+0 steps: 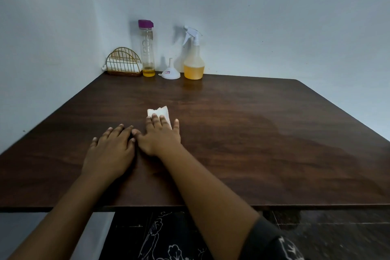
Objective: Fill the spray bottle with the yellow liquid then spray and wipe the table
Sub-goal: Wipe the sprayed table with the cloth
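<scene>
A spray bottle (193, 63) with a white trigger head stands at the back of the dark wooden table (253, 143), holding yellow liquid in its lower part. Left of it a white funnel (170, 71) rests upside down. A tall clear bottle (146, 48) with a purple cap holds a little yellow liquid at its bottom. My right hand (161, 136) lies flat, fingers pressing a folded white tissue (161, 112) against the tabletop near the middle. My left hand (111, 150) rests flat on the table beside it, fingers spread, holding nothing.
A gold wire napkin holder (123, 63) with white tissues sits in the back left corner against the wall. A faint damp patch (295, 137) shows on the table's right side. The table's front edge (211, 207) is close to my body.
</scene>
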